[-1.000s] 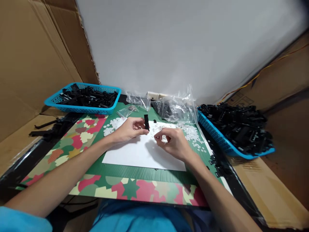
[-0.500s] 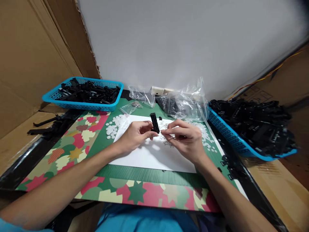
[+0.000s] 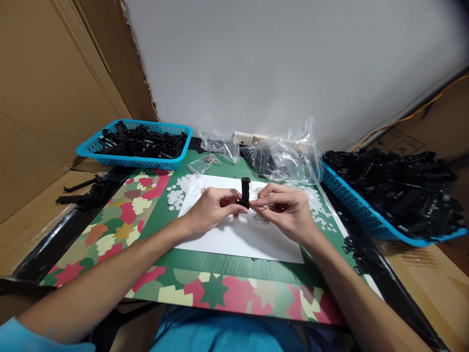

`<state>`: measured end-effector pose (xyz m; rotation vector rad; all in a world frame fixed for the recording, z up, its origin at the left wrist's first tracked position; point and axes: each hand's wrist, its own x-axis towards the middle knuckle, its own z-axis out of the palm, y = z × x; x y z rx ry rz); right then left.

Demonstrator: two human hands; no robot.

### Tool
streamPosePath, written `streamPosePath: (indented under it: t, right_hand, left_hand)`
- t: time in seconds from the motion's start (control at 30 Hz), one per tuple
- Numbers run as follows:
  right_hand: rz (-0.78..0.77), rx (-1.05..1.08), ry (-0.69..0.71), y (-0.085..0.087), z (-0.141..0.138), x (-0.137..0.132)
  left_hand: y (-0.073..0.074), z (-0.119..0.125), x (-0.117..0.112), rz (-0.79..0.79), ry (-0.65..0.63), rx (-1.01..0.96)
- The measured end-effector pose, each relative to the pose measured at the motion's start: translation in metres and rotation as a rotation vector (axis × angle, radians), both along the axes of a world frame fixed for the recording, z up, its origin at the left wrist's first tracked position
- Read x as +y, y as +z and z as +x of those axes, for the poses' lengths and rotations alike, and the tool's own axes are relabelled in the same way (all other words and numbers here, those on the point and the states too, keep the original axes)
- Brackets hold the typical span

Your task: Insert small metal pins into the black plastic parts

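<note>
My left hand (image 3: 216, 208) is closed on a black plastic part (image 3: 245, 189), which stands up from between thumb and fingers above the white sheet (image 3: 227, 239). From the other side, the pinched fingertips of my right hand (image 3: 284, 208) meet the lower end of that part. Whatever tiny piece those fingertips hold, if any, is too small to make out. Behind and under my right hand, small metal pieces (image 3: 261, 216) lie scattered on the sheet. White discs (image 3: 176, 198) are spread to the left, and more discs (image 3: 318, 208) to the right.
A blue basket (image 3: 132, 162) of black parts stands at the back left, another blue basket (image 3: 362, 208) at the right. Clear plastic bags (image 3: 289, 159) lie along the wall. Loose black parts (image 3: 78, 192) rest at the left edge. The mat (image 3: 220, 271) is patterned.
The black part has turned from leaning left to nearly upright. My right fingertips now touch its lower end. The whole view has shifted slightly.
</note>
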<state>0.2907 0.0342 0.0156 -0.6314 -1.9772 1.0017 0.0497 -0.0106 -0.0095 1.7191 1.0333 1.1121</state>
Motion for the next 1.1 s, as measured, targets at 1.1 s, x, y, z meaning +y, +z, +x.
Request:
streamPosePath:
  t: [1.1]
  right_hand:
    - [-0.095, 0.078, 0.167, -0.0004, 0.0006, 0.0036]
  left_hand:
    - [0.0077, 0.0015, -0.0038, -0.077, -0.115, -0.052]
